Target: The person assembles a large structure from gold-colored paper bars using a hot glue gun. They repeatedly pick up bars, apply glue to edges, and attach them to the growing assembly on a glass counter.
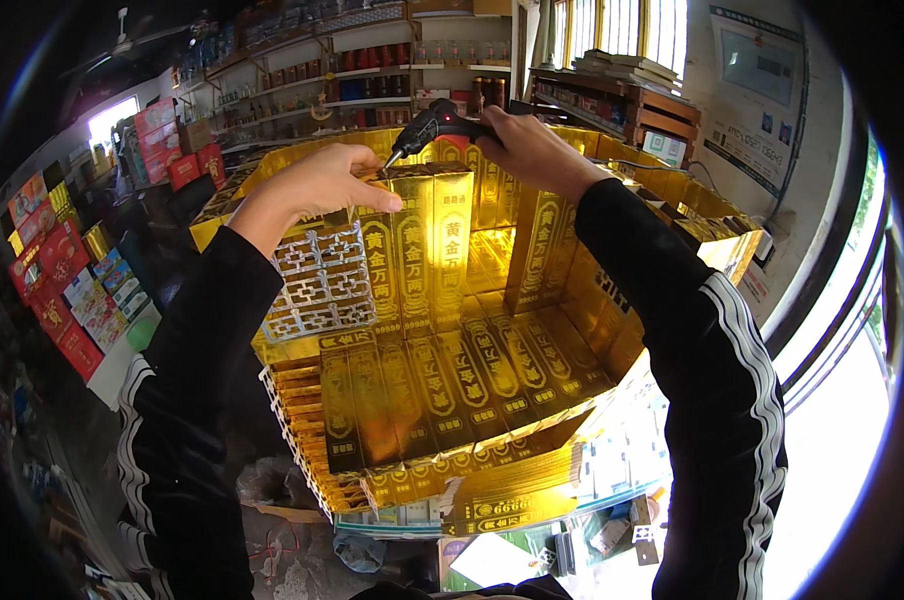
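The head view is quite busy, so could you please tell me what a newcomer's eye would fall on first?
Probably the shiny gold box structure filling the middle. Next, perhaps, the black glue gun above it, held in the right hand, its nozzle pointing down beside the left hand. Then the silver lattice panel, left of centre.

A fisheye view looks forward and down from the person's head, near both hands [322, 185].
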`<state>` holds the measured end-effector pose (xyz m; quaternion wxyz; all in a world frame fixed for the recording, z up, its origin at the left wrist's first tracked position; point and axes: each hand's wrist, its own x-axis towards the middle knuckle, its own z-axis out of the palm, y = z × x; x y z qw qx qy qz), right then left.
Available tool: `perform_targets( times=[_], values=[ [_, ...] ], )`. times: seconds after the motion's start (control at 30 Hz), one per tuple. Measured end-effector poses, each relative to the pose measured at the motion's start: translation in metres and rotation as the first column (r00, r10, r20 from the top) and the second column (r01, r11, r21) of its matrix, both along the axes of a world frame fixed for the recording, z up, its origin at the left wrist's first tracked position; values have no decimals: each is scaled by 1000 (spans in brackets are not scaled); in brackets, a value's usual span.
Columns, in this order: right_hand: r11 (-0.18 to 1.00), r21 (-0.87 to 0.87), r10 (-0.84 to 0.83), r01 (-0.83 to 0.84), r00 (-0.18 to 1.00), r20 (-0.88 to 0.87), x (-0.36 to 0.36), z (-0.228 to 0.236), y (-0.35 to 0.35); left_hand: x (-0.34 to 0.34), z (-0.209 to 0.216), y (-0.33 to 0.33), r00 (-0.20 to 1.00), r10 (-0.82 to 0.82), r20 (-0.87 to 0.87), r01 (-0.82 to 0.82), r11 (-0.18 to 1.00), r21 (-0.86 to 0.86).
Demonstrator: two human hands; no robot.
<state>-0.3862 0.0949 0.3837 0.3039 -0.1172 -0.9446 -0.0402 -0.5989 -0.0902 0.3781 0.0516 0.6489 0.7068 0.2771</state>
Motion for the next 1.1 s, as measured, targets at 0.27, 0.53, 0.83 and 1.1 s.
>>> perform_targets(
  times=[0.27,0.53,0.83,1.1],
  values=[
    [999,35,28,-27,1000,-15,1,2,-4,2,5,1,999,38,-4,-38,995,-87],
    [1000,11,30,-30,999,-34,2,0,-1,2,4,1,1000,25,-2,-25,997,-72],
    [996,79,62,-49,983,-176,18,13,-19,3,4,0,997,43,-68,-47,998,-47],
    [1000,11,23,-22,992,-126,29,21,-33,4,4,0,998,54,-36,-55,998,-35]
  ],
)
